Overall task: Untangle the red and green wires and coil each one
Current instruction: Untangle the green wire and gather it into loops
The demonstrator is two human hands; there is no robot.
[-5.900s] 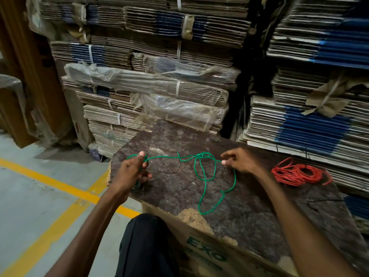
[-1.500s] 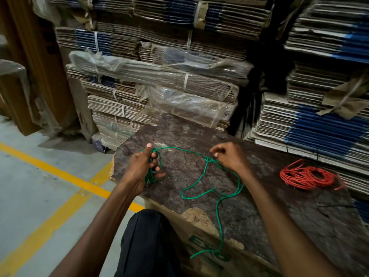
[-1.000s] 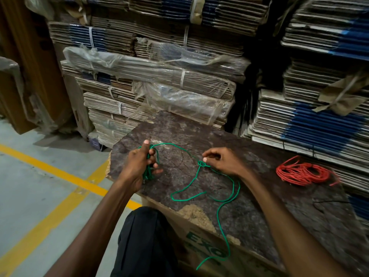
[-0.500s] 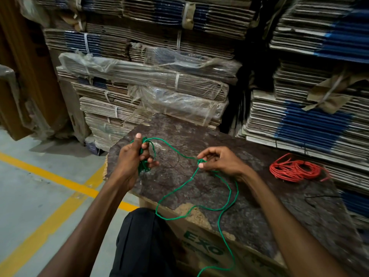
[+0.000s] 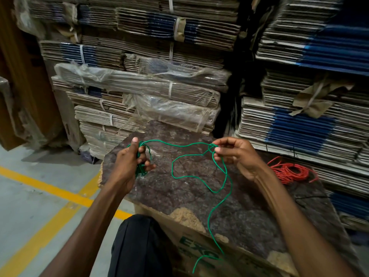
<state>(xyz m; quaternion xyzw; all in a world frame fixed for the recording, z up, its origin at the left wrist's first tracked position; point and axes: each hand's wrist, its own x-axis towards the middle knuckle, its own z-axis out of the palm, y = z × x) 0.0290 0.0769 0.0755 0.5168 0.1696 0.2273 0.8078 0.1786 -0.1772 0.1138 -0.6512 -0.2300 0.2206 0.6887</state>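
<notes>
Green wire (image 5: 187,144) spans frame centre above the counter (image 5: 179,196), my left hand (image 5: 127,162) gripping its coiled end, right hand (image 5: 235,154) fingers pinching a knot; red wire (image 5: 289,170) lies coiled at right.

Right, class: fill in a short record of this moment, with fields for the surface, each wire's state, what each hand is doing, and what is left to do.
surface: dark worn board on a cardboard box
red wire: coiled, lying on the board at the right, untouched
green wire: partly coiled, loose tail hanging over the near edge
left hand: grips the green loops wound so far
right hand: pinches a knot in the green wire
left to do: free the knot, finish the green coil
</notes>
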